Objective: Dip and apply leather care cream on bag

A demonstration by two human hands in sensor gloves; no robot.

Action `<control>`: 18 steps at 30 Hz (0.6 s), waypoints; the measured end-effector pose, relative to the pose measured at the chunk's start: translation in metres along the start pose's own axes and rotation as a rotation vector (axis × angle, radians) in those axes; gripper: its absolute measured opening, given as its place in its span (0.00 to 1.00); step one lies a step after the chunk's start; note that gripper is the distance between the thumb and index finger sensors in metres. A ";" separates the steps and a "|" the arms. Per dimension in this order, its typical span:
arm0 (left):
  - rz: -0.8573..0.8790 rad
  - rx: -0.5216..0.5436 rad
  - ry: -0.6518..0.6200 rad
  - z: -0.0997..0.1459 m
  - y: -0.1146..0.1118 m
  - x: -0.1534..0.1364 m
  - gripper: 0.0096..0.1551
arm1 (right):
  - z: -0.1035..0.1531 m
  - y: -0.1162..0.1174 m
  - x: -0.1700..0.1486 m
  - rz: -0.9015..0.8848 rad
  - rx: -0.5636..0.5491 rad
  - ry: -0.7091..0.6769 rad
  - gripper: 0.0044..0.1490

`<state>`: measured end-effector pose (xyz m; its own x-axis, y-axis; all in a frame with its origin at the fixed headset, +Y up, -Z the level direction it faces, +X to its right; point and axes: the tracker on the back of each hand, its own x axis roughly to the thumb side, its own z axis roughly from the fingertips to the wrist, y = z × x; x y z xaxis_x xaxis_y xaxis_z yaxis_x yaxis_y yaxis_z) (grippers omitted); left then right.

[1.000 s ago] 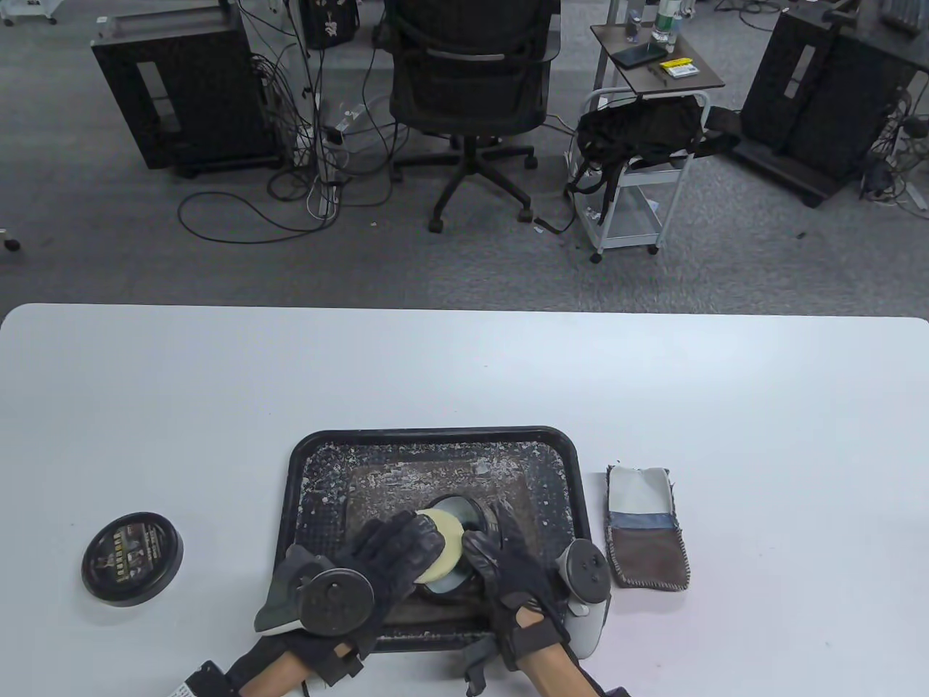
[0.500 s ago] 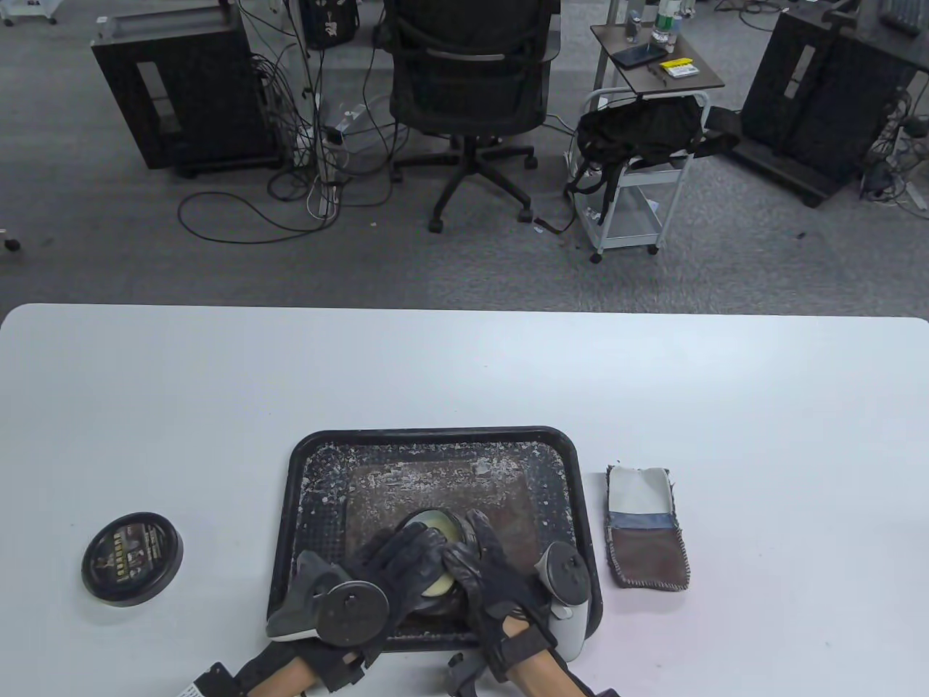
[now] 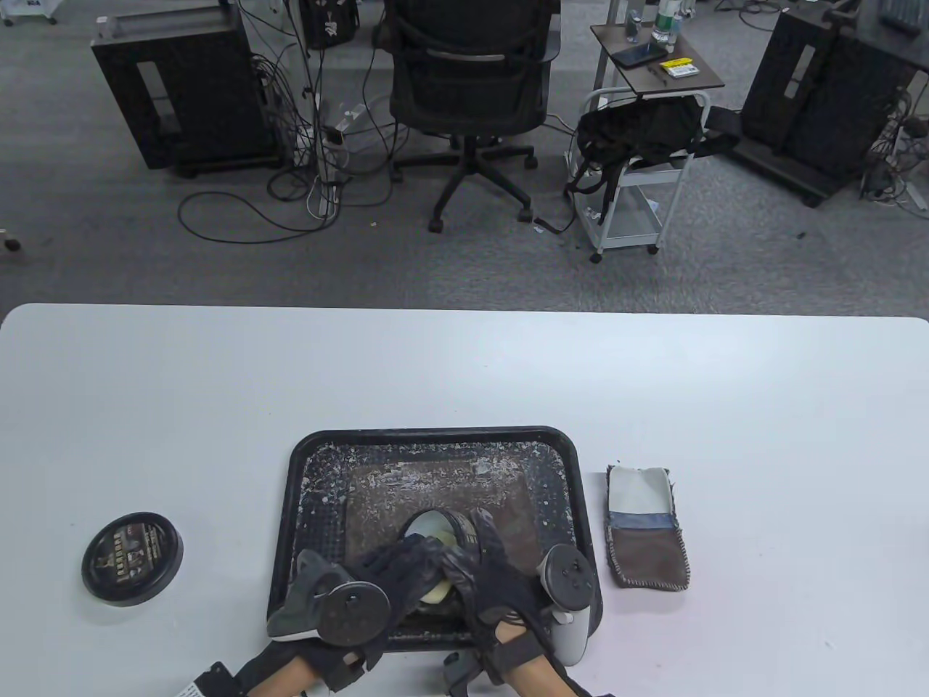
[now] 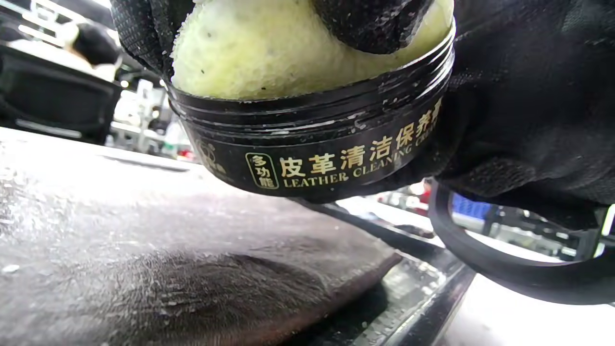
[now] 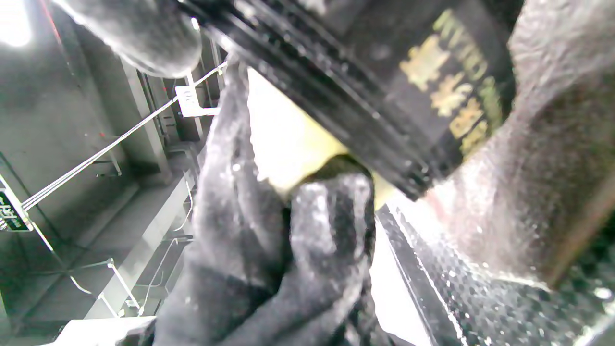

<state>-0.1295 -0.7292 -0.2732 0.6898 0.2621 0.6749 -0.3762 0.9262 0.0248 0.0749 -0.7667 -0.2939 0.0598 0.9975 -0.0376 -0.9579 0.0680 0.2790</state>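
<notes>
While both hands crowd the near edge of the tray (image 3: 435, 438), table view shows the right hand (image 3: 501, 581) curled round the cream jar (image 3: 450, 524), which is tipped w/ its mouth toward the left hand (image 3: 395, 573). That hand's fingers pinch a pale sponge (image 3: 435, 592) in the jar mouth. The bag (image 3: 435, 494), a flat brown leather piece, lies in the tray's middle, under and just beyond the hands, long axis running left-right across the tray. Jar lid (image 3: 132, 558) sits well left of the tray; a folded cloth (image 3: 648, 526) just right of it.

Left wrist view: sponge (image 4: 269, 53) is pushed into the jar (image 4: 317, 144), gloved fingers (image 4: 370, 21) clamped on it; the jar is off the bag (image 4: 192, 269), w/ a gap between them.

Right wrist view: blurry, but right fingers (image 5: 552, 120) wrap the jar wall (image 5: 432, 91), left fingertips (image 5: 331, 226) at its mouth.

Dip looks underway, I'd judge. For applying, the bag is directly below the left hand, so that hand is nearer; strokes should prob. follow the left-right long axis.
</notes>
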 end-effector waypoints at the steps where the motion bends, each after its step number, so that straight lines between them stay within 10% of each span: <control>1: 0.001 0.000 0.001 0.000 0.000 0.000 0.34 | 0.000 0.000 -0.001 -0.004 0.006 0.002 0.60; 18: -0.117 -0.015 0.107 -0.003 -0.018 0.009 0.34 | 0.002 0.006 -0.003 0.087 -0.009 0.061 0.60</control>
<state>-0.1147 -0.7428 -0.2702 0.7906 0.1785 0.5858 -0.2807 0.9558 0.0875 0.0696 -0.7696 -0.2900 -0.0403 0.9966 -0.0721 -0.9611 -0.0190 0.2755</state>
